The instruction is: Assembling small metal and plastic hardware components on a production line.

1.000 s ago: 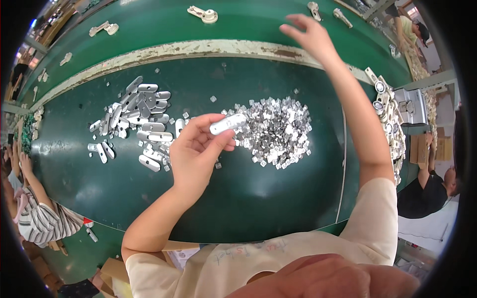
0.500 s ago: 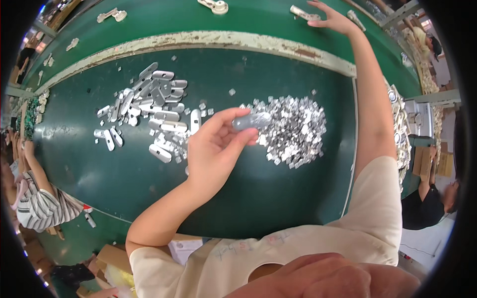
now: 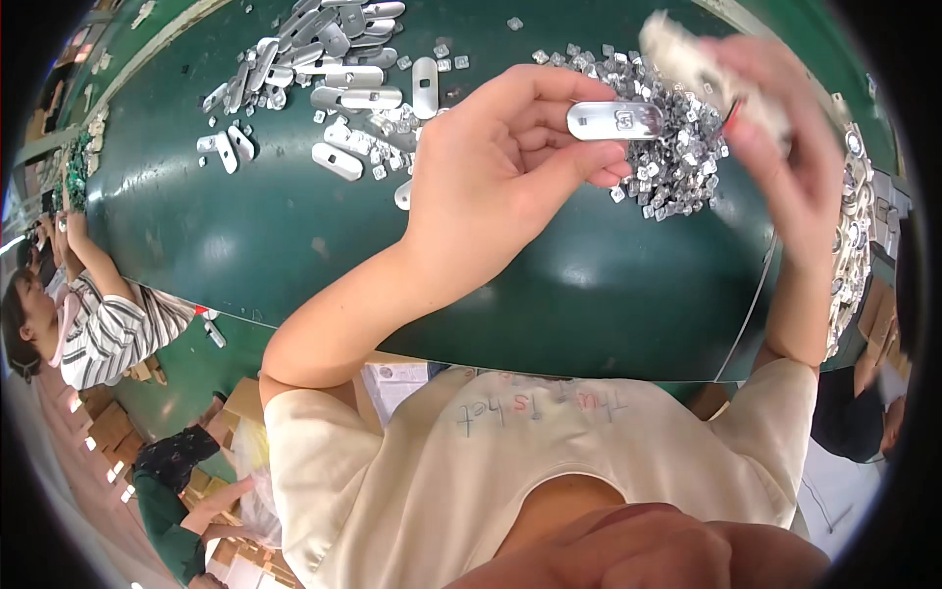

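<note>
Square pieces: A glinting heap [image 3: 677,182] of small silvery squares sits on the smooth, dark-green tabletop [image 3: 638,294].
Stamped plate: A silver, oblong metal plate [image 3: 597,121] with rounded ends, held up at the heap's left side, bears a small squarish emblem toward its right end.
Shirt lettering: Loose dark and red letters [image 3: 540,407], upside down in view, cross the person's cream shirt [image 3: 549,447], nearer than the heap.
Left hand [image 3: 491,182]: Just left of the heap, index finger above and thumb below grasp the plate; the other fingers curl behind.
Right hand [image 3: 807,177]: Blurred at the heap's right, thumb and fingers grasp an off-white, elongated part [image 3: 680,47] that overlaps the heap's far side in view. A red spot shows by the thumb, too blurred to identify.
Loose plates: A pile of silver, round-ended plates [image 3: 353,76] lies left of the heap, a single holed plate [image 3: 425,103] between the two.
Table edges: Green surface stretches from the heap to the curved near edge [image 3: 648,379]; right of the heap runs a pale seam [image 3: 754,309], with off-white parts [image 3: 846,236] beyond.
</note>
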The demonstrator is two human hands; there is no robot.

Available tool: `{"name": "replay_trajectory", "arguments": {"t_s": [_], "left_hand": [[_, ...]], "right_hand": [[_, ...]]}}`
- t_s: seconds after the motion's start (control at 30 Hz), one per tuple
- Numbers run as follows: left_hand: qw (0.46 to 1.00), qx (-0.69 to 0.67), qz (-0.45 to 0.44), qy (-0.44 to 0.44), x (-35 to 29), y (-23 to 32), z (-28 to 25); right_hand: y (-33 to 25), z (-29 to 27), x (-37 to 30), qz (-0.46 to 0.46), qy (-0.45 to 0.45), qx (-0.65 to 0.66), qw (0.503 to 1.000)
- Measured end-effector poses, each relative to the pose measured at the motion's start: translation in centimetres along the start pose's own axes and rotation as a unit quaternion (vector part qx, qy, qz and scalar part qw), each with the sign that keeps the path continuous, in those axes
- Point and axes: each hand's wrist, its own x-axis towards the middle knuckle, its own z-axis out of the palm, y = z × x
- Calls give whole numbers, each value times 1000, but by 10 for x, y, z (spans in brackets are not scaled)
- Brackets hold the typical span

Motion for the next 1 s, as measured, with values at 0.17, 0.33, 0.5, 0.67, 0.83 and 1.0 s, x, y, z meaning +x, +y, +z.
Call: {"name": "replay_trajectory", "arguments": {"t_s": [0.17, 0.33, 0.5, 0.67, 0.83, 1.0], "left_hand": [[999, -28, 12, -19, -6, -8, 5], [999, 5, 10, -31, -8, -5, 8], [999, 14, -1, -36, -8, -7, 9], [999, 28, 22, -30, -9, -6, 11], [999, -34, -39, -13, -6, -7, 11], [998, 61, 11, 9, -11, -10, 15]], "right_hand": [[-17, 19, -18, -43, 4, 30, 999], [-17, 21, -21, -106, -3, -8, 994], [-21, 19, -20, -80, -22, -6, 997], [-22, 20, -18, -83, -28, -27, 996], [-22, 28, -23, -69, -24, -10, 997], [-30, 37, -33, 186, 17, 289, 939]]}}
